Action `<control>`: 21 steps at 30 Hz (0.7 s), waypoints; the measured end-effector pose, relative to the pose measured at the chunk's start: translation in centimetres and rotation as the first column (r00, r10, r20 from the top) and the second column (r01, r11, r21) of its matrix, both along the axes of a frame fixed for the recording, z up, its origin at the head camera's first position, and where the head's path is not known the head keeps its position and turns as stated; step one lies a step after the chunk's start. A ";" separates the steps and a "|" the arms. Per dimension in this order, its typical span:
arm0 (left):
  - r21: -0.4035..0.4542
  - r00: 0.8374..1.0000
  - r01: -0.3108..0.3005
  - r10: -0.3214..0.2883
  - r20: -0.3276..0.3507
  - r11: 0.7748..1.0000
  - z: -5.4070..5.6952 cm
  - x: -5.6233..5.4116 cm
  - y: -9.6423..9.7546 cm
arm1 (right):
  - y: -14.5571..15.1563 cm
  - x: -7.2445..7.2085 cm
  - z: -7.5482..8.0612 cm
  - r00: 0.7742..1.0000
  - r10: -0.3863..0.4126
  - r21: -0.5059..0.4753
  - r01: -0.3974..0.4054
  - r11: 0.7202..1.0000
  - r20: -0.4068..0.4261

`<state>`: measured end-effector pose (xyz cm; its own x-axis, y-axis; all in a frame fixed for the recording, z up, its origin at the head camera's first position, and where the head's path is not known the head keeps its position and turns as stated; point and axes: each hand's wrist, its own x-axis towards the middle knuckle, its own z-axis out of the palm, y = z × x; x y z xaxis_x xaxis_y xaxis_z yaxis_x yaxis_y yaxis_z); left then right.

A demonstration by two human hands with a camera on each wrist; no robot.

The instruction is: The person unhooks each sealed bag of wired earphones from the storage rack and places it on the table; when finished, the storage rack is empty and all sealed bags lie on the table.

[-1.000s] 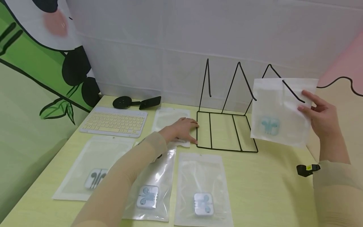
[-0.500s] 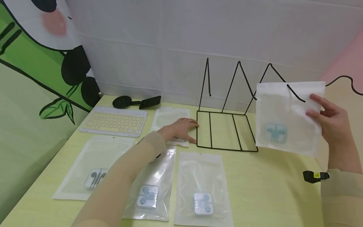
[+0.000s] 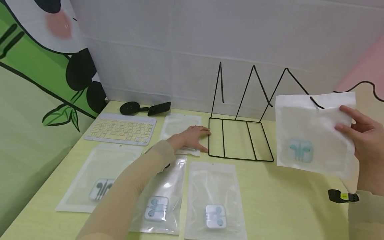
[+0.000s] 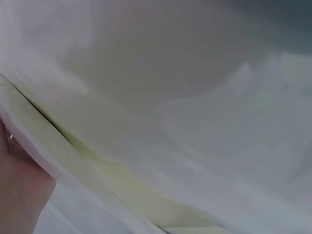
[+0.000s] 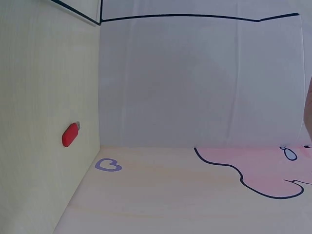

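In the head view my right hand [image 3: 367,140] pinches the right edge of a white translucent zip bag [image 3: 318,133] between thumb and fingers. A packed set of earphones [image 3: 301,150] shows through it. The rightmost hook of a black wire rack [image 3: 240,157] passes through the bag near its top edge, and only the hook's tip shows in front. My left hand [image 3: 192,136] touches the left rod of the rack's base with spread fingers, above another white bag [image 3: 177,125]. In the left wrist view, blurred whitish plastic [image 4: 219,146] covers most of the picture.
Bags with earphones lie in front: a left one [image 3: 87,166], a clear middle one [image 3: 172,186] and a right one [image 3: 216,186]. A white keyboard [image 3: 123,128] and a black stand [image 3: 130,108] sit at back left. In the right wrist view lies a red USB stick [image 5: 70,135].
My right hand has moved right and downward, drawing the bag along the hook toward its tip, so less of the hook shows in front. My left hand and the rack have stayed put.
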<state>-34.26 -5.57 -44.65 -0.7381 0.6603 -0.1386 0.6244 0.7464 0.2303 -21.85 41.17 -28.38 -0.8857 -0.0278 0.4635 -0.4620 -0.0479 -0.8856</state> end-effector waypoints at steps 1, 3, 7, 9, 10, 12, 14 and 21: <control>0.000 1.000 -0.001 0.001 -0.001 1.000 0.0 0.0 0.0 | 0.0 0.1 -0.1 1.000 0.003 0.008 -0.003 1.000 -0.008; -0.004 1.000 -0.002 0.002 -0.010 1.000 0.0 0.0 0.0 | 0.1 0.3 -0.3 0.999 0.008 0.008 -0.008 1.000 -0.035; 0.000 1.000 0.000 0.000 -0.018 1.000 -0.1 0.0 0.1 | 0.5 0.9 -0.8 0.996 0.048 -0.005 -0.049 0.999 -0.078; 0.007 1.000 0.003 -0.003 -0.020 1.000 -0.2 0.0 0.1 | 0.7 1.2 -1.1 0.989 0.100 -0.056 -0.106 0.993 -0.105; 0.012 1.000 0.003 -0.002 -0.016 1.000 -0.2 0.0 0.1 | 0.8 1.3 -1.2 0.985 0.128 -0.072 -0.137 0.988 -0.114; 0.013 1.000 0.002 -0.002 -0.013 1.000 -0.3 0.0 0.1 | 1.0 1.7 -1.4 0.980 0.152 -0.098 -0.165 0.981 -0.125; 0.014 1.000 0.002 -0.002 -0.009 1.000 -0.3 0.0 0.1 | 1.3 2.1 -1.6 0.977 0.168 -0.114 -0.183 0.976 -0.130; 0.007 1.000 0.006 -0.005 -0.016 1.000 -0.4 -0.2 0.0 | 2.4 3.8 -2.2 0.997 0.029 -0.014 -0.030 0.999 -0.072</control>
<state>-34.42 -5.55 -45.07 -0.7365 0.6653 -0.1222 0.6321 0.7413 0.2258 -18.09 43.60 -30.62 -0.8492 -0.0458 0.5260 -0.5221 -0.0758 -0.8495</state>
